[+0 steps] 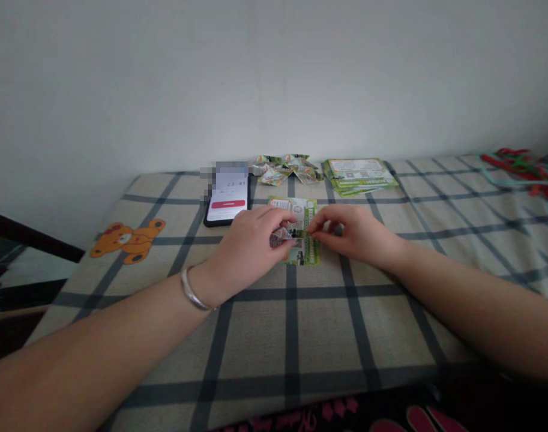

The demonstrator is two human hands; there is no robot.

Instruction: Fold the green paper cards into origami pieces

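A green-and-white printed paper sheet (306, 257) lies on the checked cloth, with a crease or raised fold across its middle. My left hand (251, 240), a silver bangle at its wrist, is closed on the sheet's left part, thumb and fingers pinching the fold. From the other side, my right hand (357, 234) pinches the sheet's right edge between thumb and fingertips. The fingers cover part of the print. Just behind the sheet are several folded paper pieces (288, 170), with a stack of similar printed sheets (360, 174) to their right.
A phone (227, 197) showing a timer lies left of the folded pieces. An orange teddy bear cutout (128, 242) is at the left of the tablecloth (264, 342). Red and green items (519, 168) lie at the far right. The wall (274, 78) stands behind the table.
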